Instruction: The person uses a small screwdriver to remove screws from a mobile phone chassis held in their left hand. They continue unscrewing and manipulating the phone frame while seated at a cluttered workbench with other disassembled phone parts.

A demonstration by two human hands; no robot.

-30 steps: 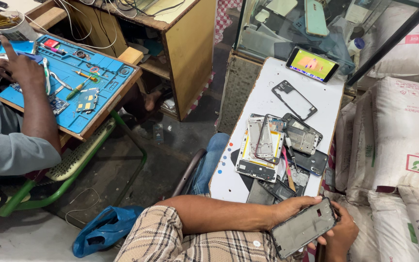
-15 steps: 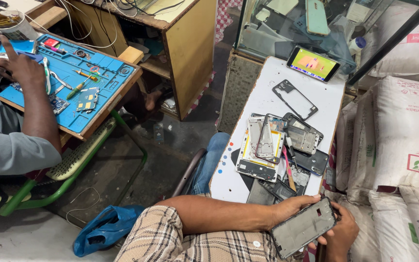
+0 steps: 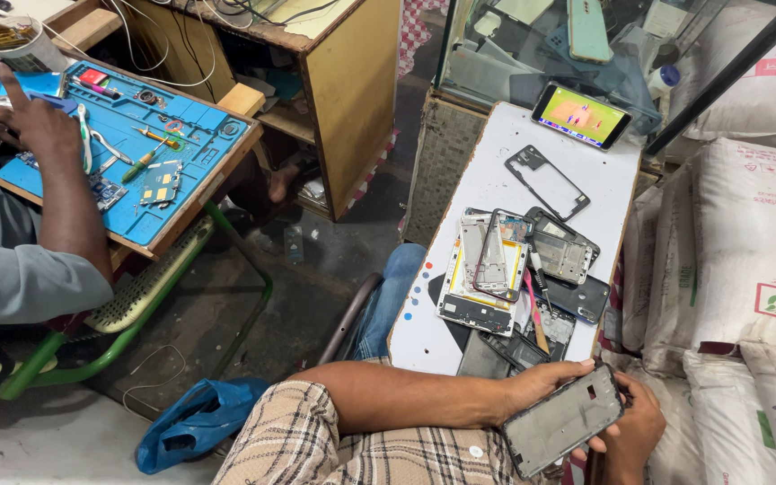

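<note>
A grey phone frame (image 3: pixel 563 419) is held between the left hand (image 3: pixel 545 382), closed over its upper edge, and the right hand (image 3: pixel 632 427), gripping its far end, just below the near edge of the white worktop (image 3: pixel 496 180). Dismantled phone parts (image 3: pixel 518 265) are piled on that worktop, with a lit phone (image 3: pixel 581 116) propped at its far end. At the left, another person's hand (image 3: pixel 33 126) is rested on a blue repair mat (image 3: pixel 181 148).

Your hands hold the phone frame (image 3: pixel 563 420) at the near edge of the surface (image 3: pixel 496 175). Beyond it lies a heap of phone parts (image 3: pixel 514 269), farther back a lit phone (image 3: pixel 581 115). Sacks (image 3: pixel 747 269) stand right; a co-worker's mat (image 3: pixel 150 162) lies far left.
</note>
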